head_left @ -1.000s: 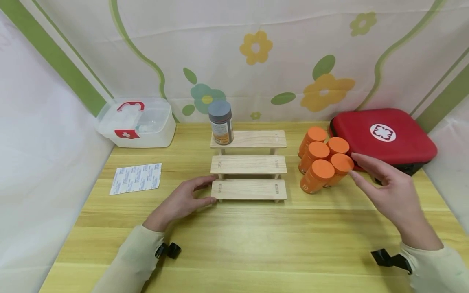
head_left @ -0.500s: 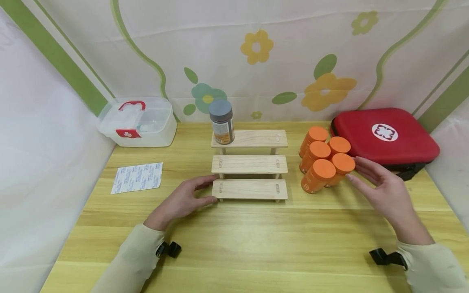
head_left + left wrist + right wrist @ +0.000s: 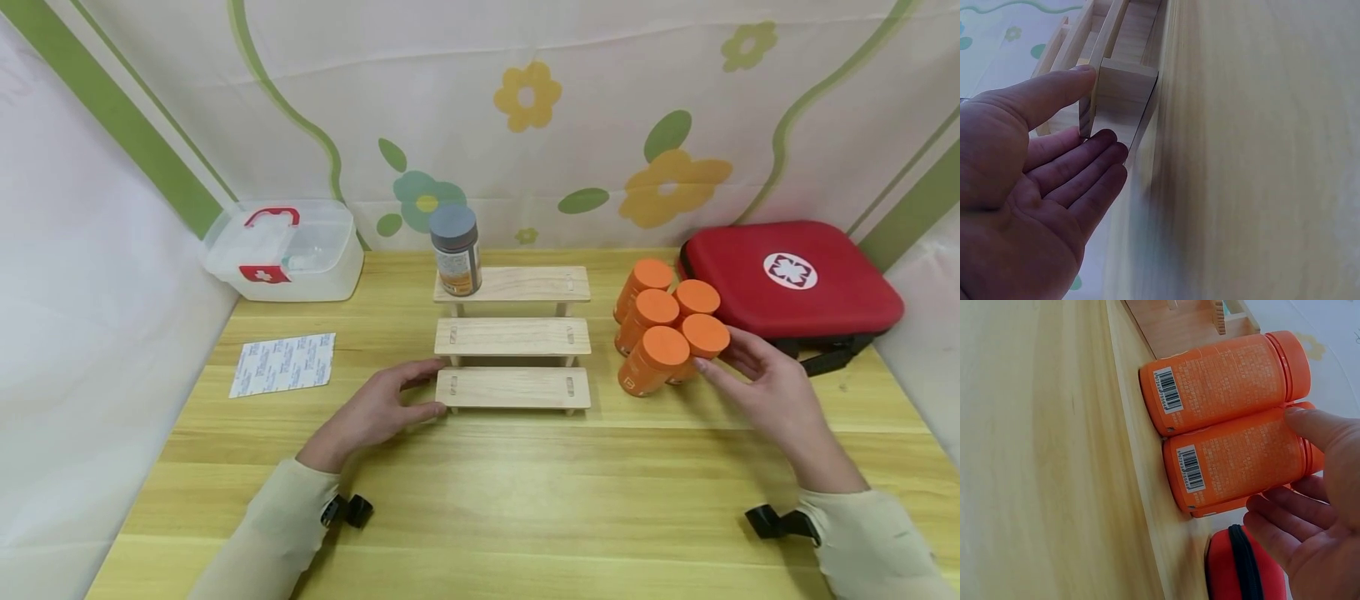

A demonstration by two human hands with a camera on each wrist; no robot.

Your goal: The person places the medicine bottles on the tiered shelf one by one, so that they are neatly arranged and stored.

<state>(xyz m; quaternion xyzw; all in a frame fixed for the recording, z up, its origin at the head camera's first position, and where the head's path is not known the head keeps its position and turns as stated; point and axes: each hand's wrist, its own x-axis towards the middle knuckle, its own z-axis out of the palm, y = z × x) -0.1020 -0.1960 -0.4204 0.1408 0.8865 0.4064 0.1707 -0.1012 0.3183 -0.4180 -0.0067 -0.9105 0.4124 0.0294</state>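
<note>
A three-step wooden stand (image 3: 513,389) sits mid-table. My left hand (image 3: 382,408) holds the left end of its lowest step, thumb at the front edge and fingers at the back; in the left wrist view that step's end (image 3: 1085,115) lies between them. On the top step, at the left, a grey-lidded bottle (image 3: 456,258) stands upright. Right of the stand, several orange bottles (image 3: 654,362) stand close together. Around the front right one (image 3: 1241,453), my right hand (image 3: 776,387) has its thumb near the lid and its fingers on the far side.
A red first-aid case (image 3: 795,292) lies behind the orange bottles, at the back right. At the back left stands a clear plastic first-aid box (image 3: 315,267). A blister pack (image 3: 283,367) lies in front of it. A printed curtain (image 3: 465,100) closes off the back.
My right hand has moved left and closed in around the front right orange bottle. The left hand keeps its place on the stand. The bottles stand where they were.
</note>
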